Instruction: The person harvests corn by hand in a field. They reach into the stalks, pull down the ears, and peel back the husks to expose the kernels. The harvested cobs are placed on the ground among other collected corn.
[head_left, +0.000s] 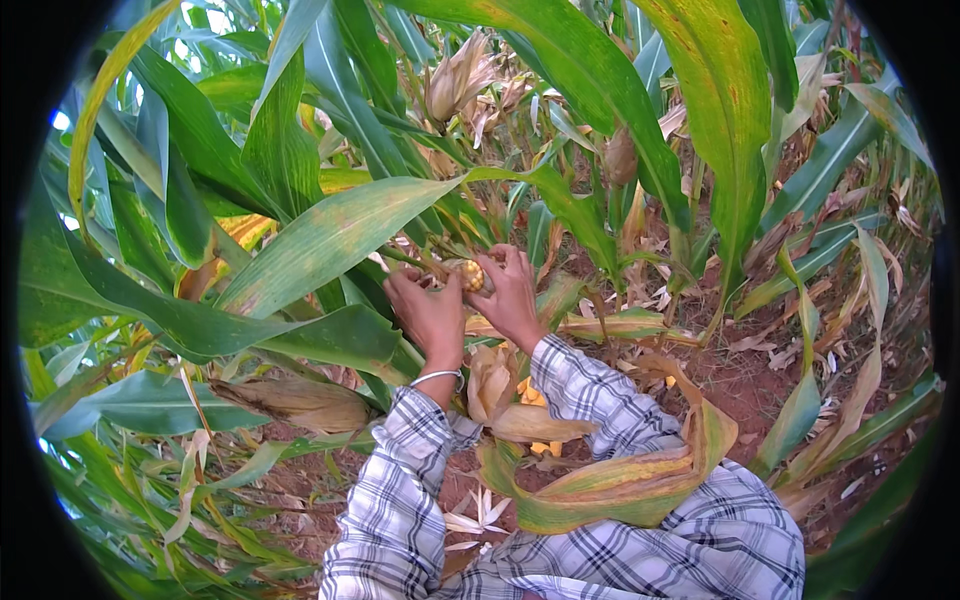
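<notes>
Both my hands meet at a maize ear (472, 276) on a standing plant, where a patch of yellow kernels shows between them. My left hand (431, 311), with a metal bangle at the wrist, grips the husk on the left side of the ear. On the other side, the fingers of my right hand (510, 292) curl around the ear's right end. Much of the ear is covered by my fingers and the husk. Below my hands stands a dry, opened husk (491, 386) with pale leaves spread out.
Broad green maize leaves (337, 236) arch close above my left hand. A dry ear in its husk (300, 403) juts out at the left. A yellowing leaf (607, 487) lies across my right sleeve. Yellow cobs (531, 394) show below, over red soil (739, 390) with dry litter.
</notes>
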